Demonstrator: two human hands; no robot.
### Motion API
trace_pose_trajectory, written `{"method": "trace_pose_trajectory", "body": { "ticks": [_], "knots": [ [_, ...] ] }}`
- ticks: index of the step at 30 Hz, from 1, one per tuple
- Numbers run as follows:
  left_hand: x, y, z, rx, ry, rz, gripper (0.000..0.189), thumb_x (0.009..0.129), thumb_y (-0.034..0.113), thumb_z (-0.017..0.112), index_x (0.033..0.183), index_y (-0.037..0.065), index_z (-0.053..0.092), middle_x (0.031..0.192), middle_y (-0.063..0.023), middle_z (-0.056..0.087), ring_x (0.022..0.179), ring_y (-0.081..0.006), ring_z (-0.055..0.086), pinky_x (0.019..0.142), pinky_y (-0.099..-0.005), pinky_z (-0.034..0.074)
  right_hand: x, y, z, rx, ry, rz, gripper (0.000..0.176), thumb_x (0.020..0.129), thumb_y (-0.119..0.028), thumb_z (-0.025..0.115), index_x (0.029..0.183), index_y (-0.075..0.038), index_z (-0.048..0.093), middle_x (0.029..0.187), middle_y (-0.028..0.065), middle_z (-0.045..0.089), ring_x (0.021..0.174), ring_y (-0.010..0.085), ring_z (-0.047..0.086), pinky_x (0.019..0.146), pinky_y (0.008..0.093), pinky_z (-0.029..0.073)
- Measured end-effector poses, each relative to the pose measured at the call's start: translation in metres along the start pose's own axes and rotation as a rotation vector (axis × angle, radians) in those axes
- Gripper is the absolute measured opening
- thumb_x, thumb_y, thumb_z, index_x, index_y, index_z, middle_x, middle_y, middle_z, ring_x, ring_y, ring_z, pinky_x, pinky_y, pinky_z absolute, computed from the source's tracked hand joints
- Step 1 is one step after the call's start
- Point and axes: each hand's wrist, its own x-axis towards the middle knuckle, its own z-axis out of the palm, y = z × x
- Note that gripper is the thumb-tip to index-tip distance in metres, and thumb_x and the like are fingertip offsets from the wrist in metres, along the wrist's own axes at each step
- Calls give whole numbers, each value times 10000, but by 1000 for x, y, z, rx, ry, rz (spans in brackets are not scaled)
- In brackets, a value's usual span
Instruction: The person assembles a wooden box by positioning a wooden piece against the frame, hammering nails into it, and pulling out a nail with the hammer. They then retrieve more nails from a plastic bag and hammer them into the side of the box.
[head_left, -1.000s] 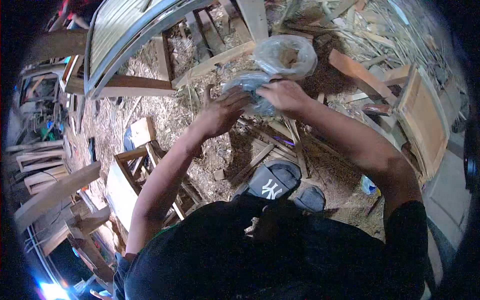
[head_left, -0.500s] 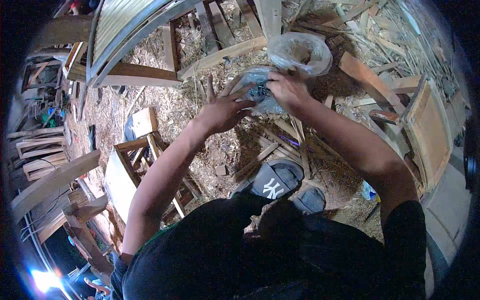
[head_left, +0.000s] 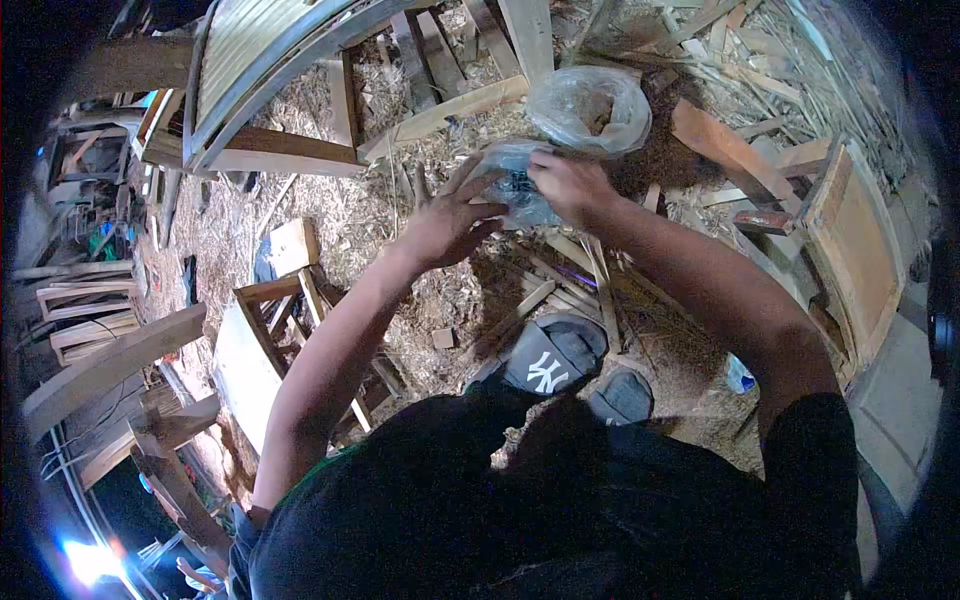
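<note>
A clear plastic bag (head_left: 530, 212) with small dark pieces in it, too small to name, lies before me among wood chips. My left hand (head_left: 450, 225) is at its left side, fingers spread apart, the fingertips reaching over the bag's edge. From the right, my right hand (head_left: 572, 188) bends over the same bag, its fingers curled and pressed together at the dark pieces. Whatever sits between those fingertips is hidden. Just beyond my right hand rests a second clear plastic bag (head_left: 590, 108), its mouth open in a ring.
Wooden offcuts and shavings cover the ground. A framed wooden panel (head_left: 855, 255) leans at the right. At the left are a white-topped wooden piece (head_left: 245, 365) and a curved plank (head_left: 115, 370). My sandals (head_left: 555, 355) are below; a bright lamp (head_left: 92, 562) shines at lower left.
The view has shifted slightly. Both hands stay at the bag in nearly the same pose, the left still spread and the right still curled.
</note>
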Motion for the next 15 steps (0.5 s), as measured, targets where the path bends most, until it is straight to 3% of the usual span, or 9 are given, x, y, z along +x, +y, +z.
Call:
{"method": "trace_pose_trajectory", "body": {
  "ticks": [1,2,4,6,8,9,11,13,15],
  "knots": [
    [0,3,-1,-29,33,-2,289,948,412,648,1212,312,710,1603,37,376,1563,-273,129,1083,-831,-12,6,-3,-12,117,-248,228,155,896,-163,594,975,-31,610,1159,188,638,972,385,681,780,494,545],
    [-1,4,-2,-59,66,-7,257,949,386,652,1179,291,715,1575,24,415,1560,-275,136,1076,-857,64,6,-4,-23,116,-249,226,155,896,-163,594,975,-31,610,1159,188,638,972,385,681,780,494,545],
    [-1,4,-8,-118,74,-19,261,947,377,656,1183,281,712,1542,12,459,1549,-285,178,1091,-838,88,5,-4,-40,252,-216,271,234,880,-146,679,1079,-33,629,1220,159,646,969,394,667,772,465,543],
    [1,1,-7,-176,81,-31,265,945,369,661,1187,271,708,1508,1,503,1538,-295,219,1105,-819,112,6,-3,-38,306,-228,313,251,885,-158,693,1094,-28,644,1170,163,674,944,369,685,780,440,539],
    [6,-4,-5,-331,251,-9,246,932,289,688,1148,178,724,1347,-76,634,1399,-332,460,1123,-665,315,7,-6,-40,362,-231,362,269,889,-170,707,1109,-23,659,1119,167,703,920,343,702,789,414,535],
    [7,-6,-3,-328,250,-4,246,932,289,688,1148,178,724,1347,-76,634,1399,-332,460,1123,-665,315,7,-7,-41,481,-148,349,253,903,-152,703,1119,-23,671,1049,165,718,915,304,712,804,395,537],
    [11,3,-20,-592,311,-71,206,900,185,730,1078,81,743,1171,-132,717,1303,-360,556,1116,-429,427,8,-9,-40,596,-57,337,239,917,-134,700,1129,-23,684,980,162,734,910,265,723,819,375,538],
    [13,5,-21,-527,341,-67,196,904,154,726,1080,69,740,1163,-139,720,1233,-327,615,1049,-421,483,13,-15,-44,788,39,423,277,938,-77,675,1200,14,652,989,158,744,957,208,711,850,359,540],
    [15,5,-20,-595,445,-51,192,903,144,704,1046,17,729,1091,-167,720,1044,-347,681,936,-415,524,15,-23,-57,832,80,476,257,927,-58,671,1174,13,661,968,141,748,942,213,721,833,358,552]
  ]
}}
